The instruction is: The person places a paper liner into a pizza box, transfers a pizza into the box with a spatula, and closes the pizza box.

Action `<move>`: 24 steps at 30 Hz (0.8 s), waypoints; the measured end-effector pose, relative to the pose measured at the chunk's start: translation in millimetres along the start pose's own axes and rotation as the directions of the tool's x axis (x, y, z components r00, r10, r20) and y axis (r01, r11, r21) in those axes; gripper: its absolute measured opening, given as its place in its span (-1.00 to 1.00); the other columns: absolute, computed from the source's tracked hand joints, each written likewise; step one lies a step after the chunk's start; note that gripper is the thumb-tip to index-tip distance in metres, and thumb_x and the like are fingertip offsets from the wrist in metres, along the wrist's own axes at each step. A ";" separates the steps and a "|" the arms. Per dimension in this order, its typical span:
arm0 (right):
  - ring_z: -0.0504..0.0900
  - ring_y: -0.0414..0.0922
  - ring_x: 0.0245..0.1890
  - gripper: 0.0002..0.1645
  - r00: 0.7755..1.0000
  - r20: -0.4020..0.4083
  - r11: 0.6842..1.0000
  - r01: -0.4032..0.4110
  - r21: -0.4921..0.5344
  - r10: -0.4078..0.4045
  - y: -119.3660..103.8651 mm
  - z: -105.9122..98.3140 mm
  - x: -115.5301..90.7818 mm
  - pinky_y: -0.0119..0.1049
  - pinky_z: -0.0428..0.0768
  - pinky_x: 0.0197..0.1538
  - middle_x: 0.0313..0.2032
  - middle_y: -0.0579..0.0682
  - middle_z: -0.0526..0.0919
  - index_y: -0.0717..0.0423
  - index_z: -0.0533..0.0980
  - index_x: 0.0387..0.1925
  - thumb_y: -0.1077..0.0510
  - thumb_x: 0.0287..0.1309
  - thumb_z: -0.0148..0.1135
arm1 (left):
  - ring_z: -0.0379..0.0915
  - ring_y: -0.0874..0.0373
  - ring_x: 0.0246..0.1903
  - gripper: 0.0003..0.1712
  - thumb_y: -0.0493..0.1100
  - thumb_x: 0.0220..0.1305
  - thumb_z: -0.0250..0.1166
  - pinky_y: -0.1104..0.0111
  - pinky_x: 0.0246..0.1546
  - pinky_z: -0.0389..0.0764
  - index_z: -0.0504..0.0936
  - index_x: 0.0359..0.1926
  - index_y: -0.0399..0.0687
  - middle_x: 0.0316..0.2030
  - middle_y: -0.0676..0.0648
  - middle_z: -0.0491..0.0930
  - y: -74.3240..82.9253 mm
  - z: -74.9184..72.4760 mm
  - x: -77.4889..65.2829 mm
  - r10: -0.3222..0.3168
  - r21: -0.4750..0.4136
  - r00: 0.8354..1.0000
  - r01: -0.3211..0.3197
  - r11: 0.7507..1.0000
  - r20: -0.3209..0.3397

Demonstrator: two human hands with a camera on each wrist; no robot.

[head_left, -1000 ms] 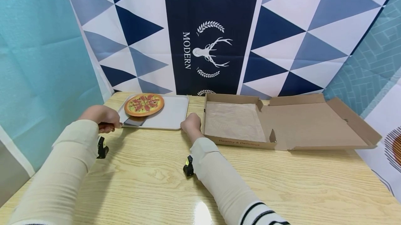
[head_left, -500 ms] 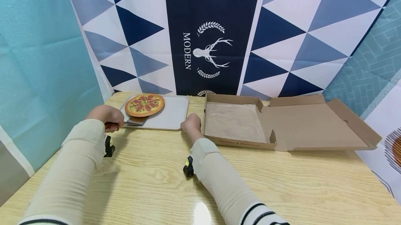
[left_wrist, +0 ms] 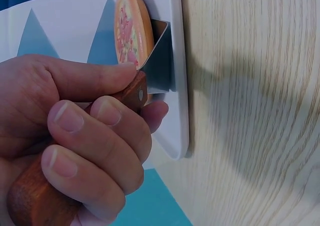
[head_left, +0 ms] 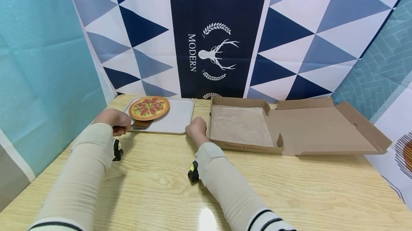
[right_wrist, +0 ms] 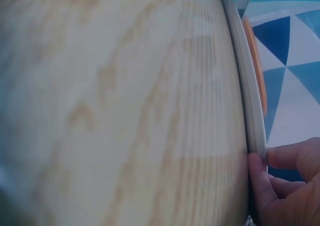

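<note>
My left hand (head_left: 115, 121) grips the reddish wooden handle (left_wrist: 34, 196) of a spatula, the thumb lying along its top near the rivet. Its flat metal blade (left_wrist: 159, 63) reaches over the white tray's front rim and in under the near edge of a round pizza (head_left: 149, 108). The pizza lies on the tray's left half, slightly tilted, with red and green topping and an orange-brown crust. At the front right corner of the tray (head_left: 181, 114), my right hand (head_left: 197, 128) pinches the rim between thumb and fingers, as the right wrist view shows.
An open cardboard pizza box (head_left: 249, 147) lined with brown paper (head_left: 239, 123) stands right of the tray, close to my right hand. Its lid (head_left: 325, 129) lies spread to the right. A patterned cloth (head_left: 212, 52) hangs behind the wooden table (head_left: 161, 181).
My left hand has moved right and slightly forward, pushing the spatula's blade farther under the pizza. The pizza has shifted slightly right. My right hand stays at the tray's corner.
</note>
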State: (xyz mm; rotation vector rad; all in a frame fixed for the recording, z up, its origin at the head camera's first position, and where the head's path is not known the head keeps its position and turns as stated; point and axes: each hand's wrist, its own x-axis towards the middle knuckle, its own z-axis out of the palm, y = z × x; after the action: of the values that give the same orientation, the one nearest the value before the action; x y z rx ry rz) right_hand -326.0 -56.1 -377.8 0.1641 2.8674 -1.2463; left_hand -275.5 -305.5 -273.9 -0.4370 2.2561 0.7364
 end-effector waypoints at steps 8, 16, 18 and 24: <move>0.34 -0.08 -0.59 -0.64 1.000 -0.002 1.000 0.016 -0.014 -0.017 0.7 -0.4 -0.4 -0.32 0.33 -0.56 -0.64 -0.02 0.36 0.08 0.31 -0.70 0.36 -0.05 0.30 | 0.20 0.36 -0.78 -0.66 -0.19 0.46 -0.02 0.54 -0.64 0.29 0.47 -0.50 -0.08 -0.78 0.11 0.28 1.9 3.0 5.0 0.013 -0.016 1.000 -0.013 1.000 -0.017; 0.38 -0.07 -0.53 -0.75 1.000 -0.014 1.000 0.008 -0.009 -0.008 0.4 -1.0 -1.2 -0.31 0.41 -0.47 -0.59 0.00 0.43 0.13 0.40 -0.62 0.35 -0.05 0.32 | 0.15 0.38 -0.79 -0.76 -0.20 0.45 -0.04 0.55 -0.65 0.27 0.50 -0.20 -0.28 -0.79 0.12 0.27 5.7 -0.4 6.8 0.026 0.017 1.000 -0.026 1.000 -0.005; 0.38 -0.07 -0.54 -0.74 1.000 -0.010 1.000 0.010 -0.008 -0.010 0.1 -1.2 -1.9 -0.30 0.40 -0.47 -0.59 0.00 0.42 0.13 0.39 -0.62 0.35 -0.04 0.32 | 0.15 0.38 -0.79 -0.71 -0.20 0.45 -0.04 0.55 -0.64 0.28 0.48 -0.06 -0.35 -0.78 0.12 0.27 6.6 -0.5 6.9 0.025 0.024 1.000 -0.025 0.999 -0.014; 0.38 -0.07 -0.55 -0.73 1.000 -0.001 1.000 0.017 -0.024 -0.017 -0.5 -1.9 -2.7 -0.31 0.38 -0.50 -0.60 0.00 0.42 0.12 0.38 -0.63 0.35 -0.02 0.30 | 0.21 0.38 -0.79 -0.76 -0.19 0.41 0.03 0.54 -0.62 0.32 0.53 -0.14 -0.28 -0.78 0.12 0.31 9.0 1.3 7.5 -0.012 -0.034 0.998 0.010 0.999 -0.065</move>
State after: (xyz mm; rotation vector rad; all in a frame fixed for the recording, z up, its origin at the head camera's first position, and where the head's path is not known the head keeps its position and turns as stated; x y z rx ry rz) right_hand -323.3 -55.3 -376.0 0.1396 2.8892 -1.2143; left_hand -284.4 -298.4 -276.6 -0.4956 2.3026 0.7655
